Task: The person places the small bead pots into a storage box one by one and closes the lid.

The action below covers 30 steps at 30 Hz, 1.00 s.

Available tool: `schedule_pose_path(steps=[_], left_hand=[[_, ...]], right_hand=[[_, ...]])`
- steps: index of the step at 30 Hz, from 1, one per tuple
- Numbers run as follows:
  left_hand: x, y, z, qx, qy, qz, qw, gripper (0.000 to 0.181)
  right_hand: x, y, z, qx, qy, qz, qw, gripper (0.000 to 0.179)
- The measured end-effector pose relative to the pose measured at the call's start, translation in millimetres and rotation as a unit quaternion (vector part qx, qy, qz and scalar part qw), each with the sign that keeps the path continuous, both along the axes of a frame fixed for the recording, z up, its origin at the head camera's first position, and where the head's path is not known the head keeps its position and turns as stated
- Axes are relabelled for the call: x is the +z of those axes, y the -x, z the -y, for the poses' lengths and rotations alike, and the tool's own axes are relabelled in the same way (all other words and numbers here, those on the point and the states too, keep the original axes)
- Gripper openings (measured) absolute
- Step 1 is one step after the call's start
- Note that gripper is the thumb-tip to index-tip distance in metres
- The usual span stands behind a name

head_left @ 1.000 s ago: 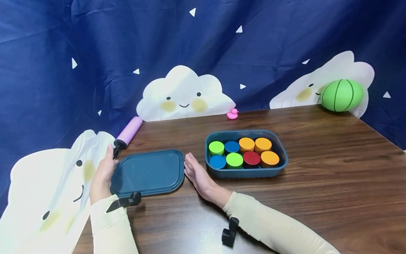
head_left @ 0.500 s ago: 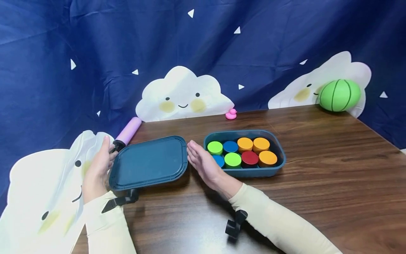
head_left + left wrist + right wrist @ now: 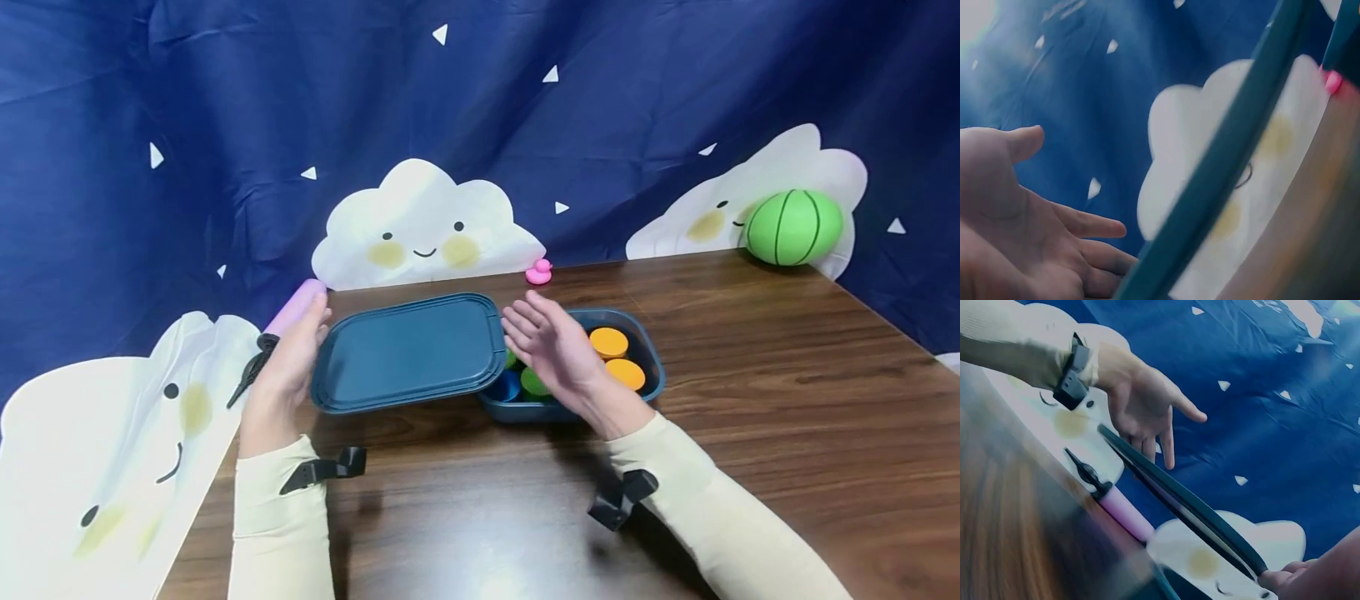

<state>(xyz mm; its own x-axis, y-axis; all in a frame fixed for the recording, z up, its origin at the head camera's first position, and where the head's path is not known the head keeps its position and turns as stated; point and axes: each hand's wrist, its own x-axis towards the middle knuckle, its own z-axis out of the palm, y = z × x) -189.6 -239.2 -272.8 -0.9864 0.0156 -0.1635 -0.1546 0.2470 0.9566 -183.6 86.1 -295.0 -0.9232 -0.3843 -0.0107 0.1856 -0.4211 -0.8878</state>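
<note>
A dark blue-green rectangular lid point(image 3: 408, 350) is raised off the table between my hands, slightly tilted. My left hand point(image 3: 288, 379) supports its left end, fingers straight and thumb spread, as the right wrist view also shows. At the other end my right hand point(image 3: 558, 358) touches the lid with extended fingers. The lid's right end overlaps the matching box point(image 3: 651, 379). Inside the box stand round pieces: orange ones point(image 3: 625, 374), a blue one point(image 3: 504, 387) and green ones point(image 3: 534, 383). My right hand and the lid hide the others.
A lilac hand pump point(image 3: 296, 307) with a black nozzle lies by the table's left edge, partly behind my left hand. A pink rubber duck point(image 3: 538, 272) sits at the back edge. The green ball point(image 3: 795, 227) rests at the back right corner, against the cloud-patterned curtain point(image 3: 630, 100).
Both hands have lifted the lid off the table and carried it right, toward the box. It covers part of the box in the head view now. The box stays put.
</note>
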Motion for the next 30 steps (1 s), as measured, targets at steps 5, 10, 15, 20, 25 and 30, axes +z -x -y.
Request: schedule_pose_path(steps=[5,10,15,20,25,30], left_hand=[[7.2,10.5,-38.4,0.008,-0.006,-0.037,0.9993,0.079],[9.3,21.3,-75.1,-0.006,-0.028,-0.039,0.9988,0.077],[7.4,28.8,-113.5,0.003,-0.058,-0.042,0.9975,0.072],[5.6,30.8,-140.5,-0.007,-0.084,-0.04,0.9957,0.069],[5.2,32.8,-154.9,-0.021,-0.095,-0.064,0.9932,0.069],[3.8,32.8,-162.3,-0.033,-0.119,-0.071,0.9899,0.063]], right_hand=[[2.1,7.9,-41.0,-0.029,-0.02,0.004,0.9994,0.077],[8.6,15.0,-79.1,-0.08,-0.077,0.007,0.9938,0.081],[15.9,20.9,-113.0,-0.126,-0.1,0.028,0.9865,0.083],[22.8,22.4,-138.2,-0.155,-0.104,0.026,0.9822,0.085],[28.6,21.5,-152.7,-0.192,-0.123,-0.004,0.9735,0.084],[32.1,19.7,-157.5,-0.229,-0.183,-0.023,0.9558,0.083]])
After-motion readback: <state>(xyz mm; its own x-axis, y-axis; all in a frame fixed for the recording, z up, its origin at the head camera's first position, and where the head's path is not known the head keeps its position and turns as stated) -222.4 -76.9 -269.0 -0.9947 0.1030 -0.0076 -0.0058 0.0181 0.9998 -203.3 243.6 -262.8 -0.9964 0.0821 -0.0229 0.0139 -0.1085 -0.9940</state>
